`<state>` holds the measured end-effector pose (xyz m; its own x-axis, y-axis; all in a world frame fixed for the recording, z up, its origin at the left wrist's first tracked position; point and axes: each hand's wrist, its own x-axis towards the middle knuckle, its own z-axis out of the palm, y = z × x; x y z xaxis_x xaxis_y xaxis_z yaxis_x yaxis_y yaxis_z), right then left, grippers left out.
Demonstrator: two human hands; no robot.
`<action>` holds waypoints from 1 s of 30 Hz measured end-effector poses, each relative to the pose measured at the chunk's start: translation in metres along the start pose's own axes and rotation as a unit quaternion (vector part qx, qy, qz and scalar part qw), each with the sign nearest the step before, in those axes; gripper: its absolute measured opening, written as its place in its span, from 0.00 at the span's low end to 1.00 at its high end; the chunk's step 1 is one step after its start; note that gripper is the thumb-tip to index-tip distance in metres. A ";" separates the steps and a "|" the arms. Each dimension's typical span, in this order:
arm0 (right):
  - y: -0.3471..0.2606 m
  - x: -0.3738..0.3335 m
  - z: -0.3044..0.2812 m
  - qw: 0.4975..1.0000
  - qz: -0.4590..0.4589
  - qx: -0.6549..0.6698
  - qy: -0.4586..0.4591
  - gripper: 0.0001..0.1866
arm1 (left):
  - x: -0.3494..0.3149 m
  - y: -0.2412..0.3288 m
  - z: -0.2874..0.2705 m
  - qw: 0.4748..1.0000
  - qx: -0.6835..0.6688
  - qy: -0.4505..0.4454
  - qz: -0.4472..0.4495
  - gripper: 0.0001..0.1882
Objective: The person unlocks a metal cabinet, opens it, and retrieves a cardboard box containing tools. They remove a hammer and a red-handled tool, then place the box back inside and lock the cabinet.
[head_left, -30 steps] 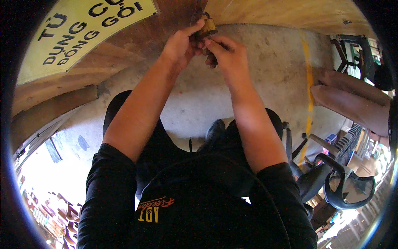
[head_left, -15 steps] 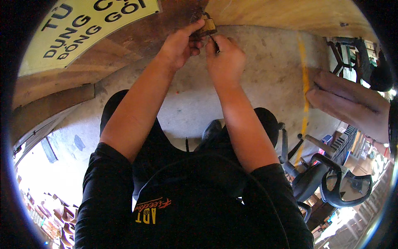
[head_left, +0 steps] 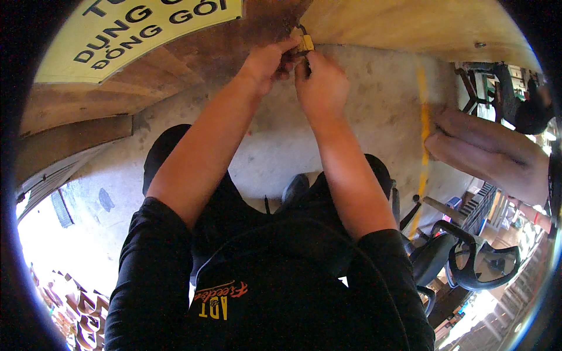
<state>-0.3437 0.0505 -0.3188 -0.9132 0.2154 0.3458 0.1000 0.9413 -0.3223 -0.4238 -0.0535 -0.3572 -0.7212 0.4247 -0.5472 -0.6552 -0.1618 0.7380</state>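
Observation:
A brass padlock [head_left: 307, 42] hangs by its dark shackle at the edge of a wooden cabinet [head_left: 257, 26], where brown and lighter boards meet. My left hand [head_left: 266, 65] has its thumb and fingers closed on the padlock's left side. Just below the lock, my right hand [head_left: 323, 85] pinches a small dark-headed key [head_left: 306, 66] against the lock's underside. How far the key sits in the lock is hidden by my fingers.
A yellow sign [head_left: 146, 35] with black lettering is fixed to the cabinet at upper left. To the right are another person's bare legs [head_left: 486, 143] and a black office chair [head_left: 483, 260]. A yellow line [head_left: 424, 146] runs along the concrete floor [head_left: 275, 146].
The padlock has turned, showing a brighter, narrower face. Both hands stay at it, shifted slightly right and lower in the picture as the whole view moved.

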 end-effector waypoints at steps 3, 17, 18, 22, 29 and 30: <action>0.004 -0.002 0.005 1.000 0.005 0.028 0.000 0.07 | 0.000 0.000 0.000 1.000 -0.009 -0.002 0.005 0.13; -0.001 -0.023 0.008 0.990 0.065 0.124 0.017 0.11 | -0.010 -0.003 0.010 0.999 0.001 -0.011 0.052 0.14; 0.005 -0.025 0.005 0.992 0.058 0.112 0.031 0.12 | -0.017 0.002 0.019 0.999 0.002 -0.022 0.034 0.14; 0.010 -0.024 0.002 0.989 0.049 0.137 0.039 0.15 | -0.025 0.006 0.019 0.999 -0.006 -0.011 0.033 0.13; 0.001 -0.020 -0.008 0.937 0.126 0.324 0.045 0.06 | -0.021 0.009 0.007 0.998 -0.037 -0.057 0.006 0.13; 0.000 -0.020 -0.007 0.947 0.103 0.298 0.054 0.06 | -0.015 0.009 0.003 0.997 -0.052 -0.050 -0.004 0.13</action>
<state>-0.3230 0.0475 -0.3198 -0.8494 0.4346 0.2993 0.0015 0.5691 -0.8222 -0.4180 -0.0588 -0.3413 -0.6928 0.5131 -0.5067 -0.6845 -0.2470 0.6859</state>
